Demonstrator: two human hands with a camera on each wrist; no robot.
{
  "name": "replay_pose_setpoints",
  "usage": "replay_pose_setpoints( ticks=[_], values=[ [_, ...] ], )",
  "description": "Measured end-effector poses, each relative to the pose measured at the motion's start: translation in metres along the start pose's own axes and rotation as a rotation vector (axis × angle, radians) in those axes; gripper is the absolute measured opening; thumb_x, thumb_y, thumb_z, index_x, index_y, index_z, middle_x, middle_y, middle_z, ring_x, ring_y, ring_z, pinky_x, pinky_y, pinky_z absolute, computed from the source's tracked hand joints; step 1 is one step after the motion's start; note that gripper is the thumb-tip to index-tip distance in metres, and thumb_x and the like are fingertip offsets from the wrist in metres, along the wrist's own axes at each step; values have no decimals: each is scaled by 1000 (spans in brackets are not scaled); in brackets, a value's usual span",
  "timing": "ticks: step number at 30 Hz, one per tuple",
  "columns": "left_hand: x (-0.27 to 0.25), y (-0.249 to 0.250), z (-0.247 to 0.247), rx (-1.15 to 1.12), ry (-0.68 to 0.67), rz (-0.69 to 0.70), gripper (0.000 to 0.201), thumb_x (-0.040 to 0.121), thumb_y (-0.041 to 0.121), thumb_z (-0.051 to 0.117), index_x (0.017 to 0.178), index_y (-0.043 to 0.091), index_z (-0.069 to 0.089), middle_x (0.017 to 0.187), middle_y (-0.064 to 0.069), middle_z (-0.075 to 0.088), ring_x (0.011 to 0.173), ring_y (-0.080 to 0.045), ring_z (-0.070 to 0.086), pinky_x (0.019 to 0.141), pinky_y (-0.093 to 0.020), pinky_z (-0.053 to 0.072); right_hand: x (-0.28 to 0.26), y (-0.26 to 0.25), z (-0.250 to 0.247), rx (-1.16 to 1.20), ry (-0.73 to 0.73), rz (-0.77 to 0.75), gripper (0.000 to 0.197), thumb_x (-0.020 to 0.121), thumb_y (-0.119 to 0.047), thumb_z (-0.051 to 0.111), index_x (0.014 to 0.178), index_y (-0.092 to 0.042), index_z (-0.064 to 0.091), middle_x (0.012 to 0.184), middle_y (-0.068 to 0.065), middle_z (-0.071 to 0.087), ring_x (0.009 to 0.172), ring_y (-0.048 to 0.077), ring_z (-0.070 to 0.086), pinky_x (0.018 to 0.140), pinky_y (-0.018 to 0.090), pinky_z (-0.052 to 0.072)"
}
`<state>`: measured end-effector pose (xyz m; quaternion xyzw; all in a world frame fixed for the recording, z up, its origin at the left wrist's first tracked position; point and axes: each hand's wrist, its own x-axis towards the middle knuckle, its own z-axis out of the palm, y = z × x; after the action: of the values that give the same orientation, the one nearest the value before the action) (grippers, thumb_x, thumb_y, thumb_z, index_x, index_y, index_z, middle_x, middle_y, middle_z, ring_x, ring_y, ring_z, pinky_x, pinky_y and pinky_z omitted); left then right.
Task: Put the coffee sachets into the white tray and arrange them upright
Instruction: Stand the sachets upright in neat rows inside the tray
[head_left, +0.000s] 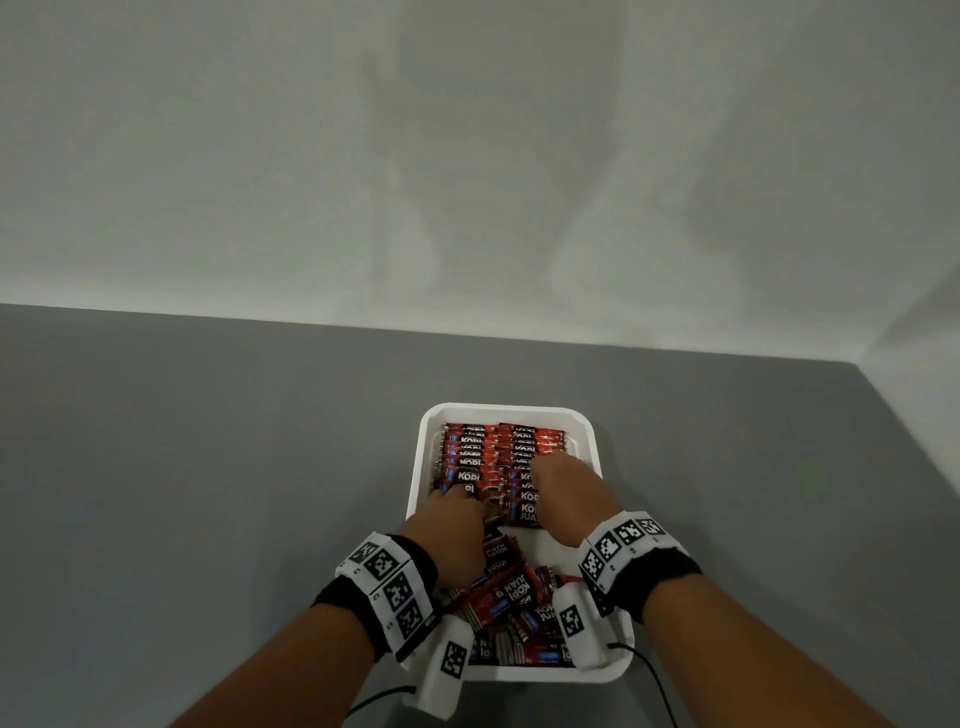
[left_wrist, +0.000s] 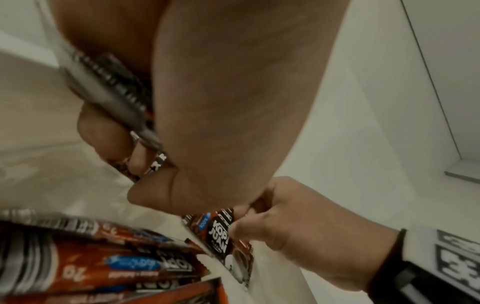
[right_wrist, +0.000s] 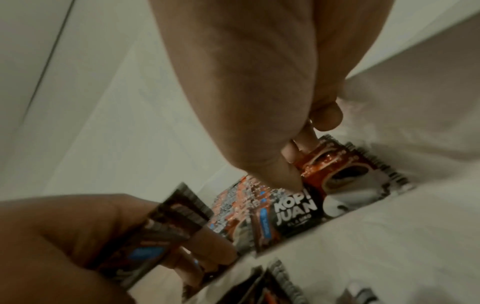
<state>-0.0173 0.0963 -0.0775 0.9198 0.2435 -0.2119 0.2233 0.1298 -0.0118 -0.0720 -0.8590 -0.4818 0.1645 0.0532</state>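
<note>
A grey tabletop (head_left: 208, 467) ran back to a plain white wall (head_left: 467, 156), meeting a second wall at a corner on the right. The white tray (head_left: 511, 410) sat on this surface, near its front edge. In the tray's far half, coffee sachets (head_left: 498, 447) stood upright in two packed rows; in its near half, a loose heap of sachets (head_left: 511, 597) lay flat and crossed. A bare strip of tray floor separated rows from heap. The left hand (head_left: 452, 535), over the tray's middle, had its fingers curled round a held sachet (right_wrist: 166, 230). The right hand (head_left: 571, 499), beside it at the nearest end of the right row, pinched the top edge of an upright sachet (right_wrist: 345, 174) between thumb and fingertips. Both wrists wore black bands with white marker blocks (head_left: 389, 587), cables trailing off the table's front.
</note>
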Motion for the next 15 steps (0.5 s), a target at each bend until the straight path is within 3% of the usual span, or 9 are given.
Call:
replay_pose_setpoints(
  ticks=[2,4,6,9,12,15],
  values=[
    [1,-1,2,4,17,5,50,89,26,60,138,21,54,136,-10,46,129,-33,44,110,-44,42,-8,2,-2,59,17,-19,19,89,-5,55,82,-21,47,89,0,54,81,22,59,73,38,55],
    [1,-2,4,-14,38,4,49,89,27,60,137,20,53,136,-10,46,129,-33,42,110,-44,42,-19,5,-1,87,-26,-41,14,90,-11,54,81,-21,56,89,0,61,78,19,62,74,39,58],
    [2,-3,6,-19,45,2,51,88,26,60,137,19,50,136,-10,44,130,-33,41,110,-46,42,-30,8,5,83,-135,-66,14,93,-19,55,95,-20,69,102,0,65,89,19,65,80,37,58],
    [5,-5,9,-16,34,9,60,82,34,57,140,24,45,137,-7,44,130,-32,40,111,-49,41,-38,15,17,79,-182,-104,32,99,-39,52,123,-24,67,123,-4,58,114,19,57,95,36,49],
    [9,-8,10,15,3,12,68,75,39,51,142,29,43,138,-5,44,131,-32,40,111,-49,40,-38,16,27,-49,-191,-151,44,100,-53,43,127,-24,61,126,-2,52,122,20,47,104,40,42],
    [11,-8,12,15,6,6,66,80,36,55,145,31,42,139,-4,43,133,-31,38,113,-50,39,-41,12,30,-110,-182,-128,50,98,-60,41,130,-25,57,131,-1,49,125,21,45,107,41,37]
  ],
)
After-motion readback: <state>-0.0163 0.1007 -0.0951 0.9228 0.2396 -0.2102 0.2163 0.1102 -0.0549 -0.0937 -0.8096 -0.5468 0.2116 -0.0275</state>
